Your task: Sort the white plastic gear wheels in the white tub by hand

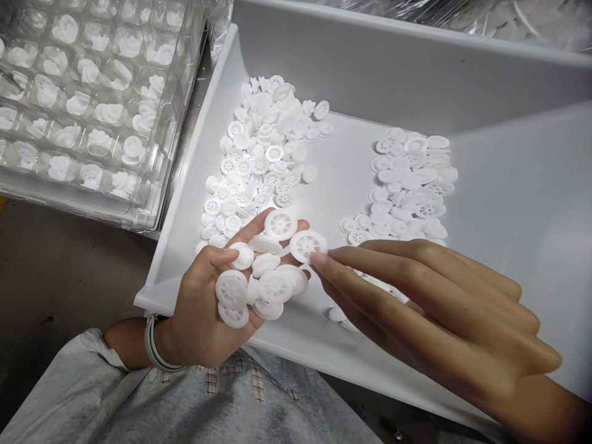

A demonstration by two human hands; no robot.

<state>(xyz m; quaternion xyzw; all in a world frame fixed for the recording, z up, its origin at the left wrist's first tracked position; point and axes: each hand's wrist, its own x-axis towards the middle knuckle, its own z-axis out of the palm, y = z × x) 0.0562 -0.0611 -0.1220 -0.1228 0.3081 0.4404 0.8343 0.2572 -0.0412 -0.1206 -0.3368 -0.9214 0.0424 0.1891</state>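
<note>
My left hand (203,308) is cupped palm up over the near edge of a white tray, holding several white plastic gears (276,287). Its thumb presses on one small toothed gear (242,256). From the right, my right hand (430,308) pinches the rim of a spoked white gear (308,246) between thumb and fingertips, just above the left palm. Another spoked gear (281,224) rests on the left fingertips. Behind the hands, a heap of smaller gears (263,154) lies on the tray's left side, and a heap of larger gears (411,179) lies further right.
The white tray (518,203) has raised walls at the back and left. At upper left stands a clear plastic blister tray (152,209) whose compartments hold white parts. Clear plastic film (522,21) lies beyond the back wall.
</note>
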